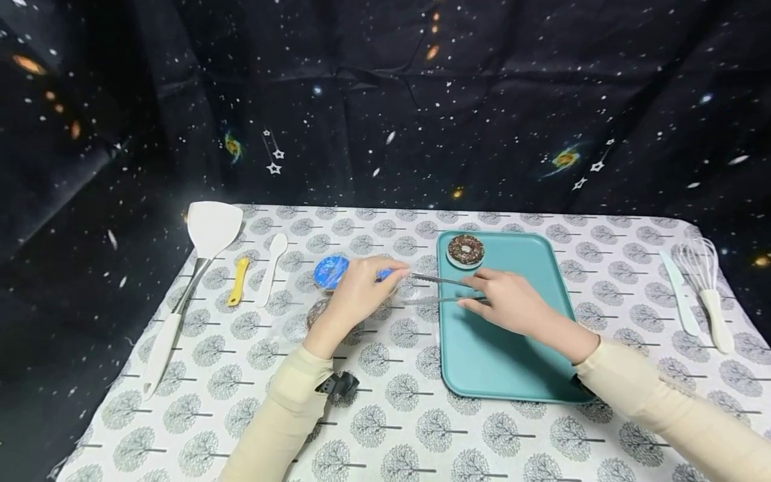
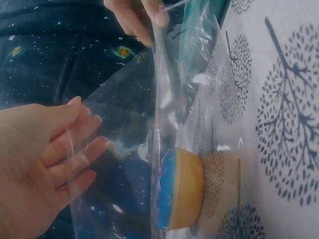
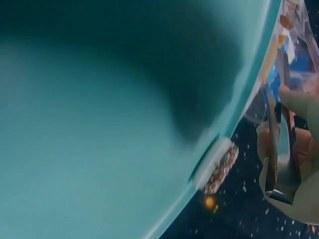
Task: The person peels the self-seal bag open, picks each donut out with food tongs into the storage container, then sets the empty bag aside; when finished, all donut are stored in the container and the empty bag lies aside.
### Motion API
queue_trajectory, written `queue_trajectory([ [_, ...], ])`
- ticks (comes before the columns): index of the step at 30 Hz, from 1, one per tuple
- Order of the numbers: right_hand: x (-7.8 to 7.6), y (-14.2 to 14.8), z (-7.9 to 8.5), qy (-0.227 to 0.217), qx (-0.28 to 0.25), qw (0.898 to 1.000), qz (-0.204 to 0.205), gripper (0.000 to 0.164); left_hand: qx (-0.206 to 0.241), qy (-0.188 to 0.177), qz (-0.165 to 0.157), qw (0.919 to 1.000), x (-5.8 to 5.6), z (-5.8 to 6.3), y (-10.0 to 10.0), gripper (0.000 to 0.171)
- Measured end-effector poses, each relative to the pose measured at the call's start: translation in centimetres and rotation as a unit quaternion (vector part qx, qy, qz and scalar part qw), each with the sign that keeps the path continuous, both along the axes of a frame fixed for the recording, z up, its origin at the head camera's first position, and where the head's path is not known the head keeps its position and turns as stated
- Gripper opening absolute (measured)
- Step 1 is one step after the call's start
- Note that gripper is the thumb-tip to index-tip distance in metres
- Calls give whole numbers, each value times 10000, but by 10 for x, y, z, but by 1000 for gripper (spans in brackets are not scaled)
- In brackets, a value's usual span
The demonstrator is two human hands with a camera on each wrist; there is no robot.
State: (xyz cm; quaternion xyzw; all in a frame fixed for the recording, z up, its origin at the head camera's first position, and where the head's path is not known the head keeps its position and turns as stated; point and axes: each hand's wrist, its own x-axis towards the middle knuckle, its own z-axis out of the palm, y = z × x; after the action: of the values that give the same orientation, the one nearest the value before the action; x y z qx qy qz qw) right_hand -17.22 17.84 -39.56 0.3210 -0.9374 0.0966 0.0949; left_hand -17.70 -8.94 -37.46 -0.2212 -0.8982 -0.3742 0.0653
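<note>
My left hand (image 1: 361, 288) pinches the upper edge of a clear plastic bag (image 2: 119, 114) between thumb and index finger, the other fingers stretched out behind the film. Inside the bag sits a toy donut with blue icing (image 1: 330, 272), its tan side (image 2: 189, 189) showing in the left wrist view. A brown sprinkled donut (image 1: 317, 312) is partly hidden under my left hand. My right hand (image 1: 512, 301) grips metal tongs (image 1: 442, 279) whose arms stand apart and point left at the bag's mouth. Another chocolate donut with sprinkles (image 1: 466, 250) lies in the far left corner of the teal tray (image 1: 500, 361).
To the left lie a white spatula (image 1: 213, 227), a yellow-handled tool (image 1: 238, 281) and a white spoon (image 1: 272, 271). On the right are a pale green knife (image 1: 679, 294) and a whisk (image 1: 711, 294). A dark starry cloth (image 1: 385, 100) hangs behind the table.
</note>
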Motion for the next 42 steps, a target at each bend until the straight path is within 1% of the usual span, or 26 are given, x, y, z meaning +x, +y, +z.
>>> queue_trajectory([
  [9,-6,-25,-1,-365,-105,9988,-308,49,-65,39,56,10000,-1,2,0,22],
  [18,-10,-38,-6,-482,-150,9980,-384,47,-111,71,144,9998,0,2,-2,23],
  [24,-11,-39,-6,-513,-141,9975,-456,48,-47,109,70,9999,-1,2,-1,23],
  [31,-12,-40,-3,-278,-149,9990,-322,46,-17,34,61,10000,0,3,0,23],
  [36,-13,-42,-2,-114,-82,9998,-171,43,-59,75,62,9999,-1,0,0,24],
  [42,-11,-44,-6,150,-135,9997,-161,37,-76,169,88,9998,-2,-1,0,22],
])
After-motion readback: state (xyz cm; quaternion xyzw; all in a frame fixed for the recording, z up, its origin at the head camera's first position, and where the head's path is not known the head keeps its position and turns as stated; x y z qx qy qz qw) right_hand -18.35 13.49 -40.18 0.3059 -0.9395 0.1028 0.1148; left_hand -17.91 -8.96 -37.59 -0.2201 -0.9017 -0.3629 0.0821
